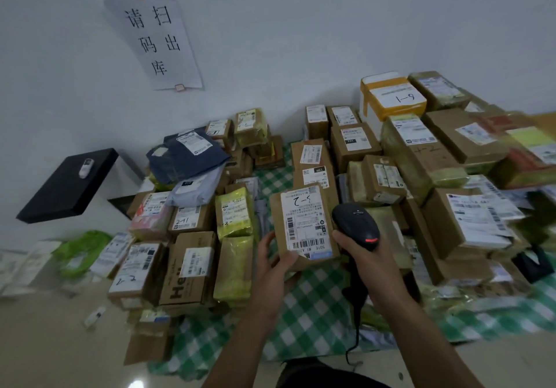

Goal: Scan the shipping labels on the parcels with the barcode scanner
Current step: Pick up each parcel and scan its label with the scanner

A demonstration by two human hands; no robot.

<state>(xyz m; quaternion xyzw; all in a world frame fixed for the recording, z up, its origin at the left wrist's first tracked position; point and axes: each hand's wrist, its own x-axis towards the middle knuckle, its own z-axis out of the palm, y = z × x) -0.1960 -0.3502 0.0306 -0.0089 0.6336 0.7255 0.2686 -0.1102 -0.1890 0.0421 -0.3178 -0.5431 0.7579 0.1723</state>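
My left hand [275,270] grips the near end of a small brown cardboard parcel [278,216], held up above the checked cloth. Its white shipping label [305,220] faces up, with "3-2" handwritten at the far end and barcodes along the near edge. My right hand [362,259] holds a black barcode scanner [356,225] by its handle, just right of the parcel. The scanner's head sits beside the label's right edge, and a red spot shows on its top. Its black cable [356,324] hangs down toward me.
Several labelled parcels are stacked left [192,267] and right [463,222] on a green-and-white checked cloth [310,303] on the floor. A black-topped white box [69,186] stands at the left against the wall. A paper sign [156,32] hangs on the wall.
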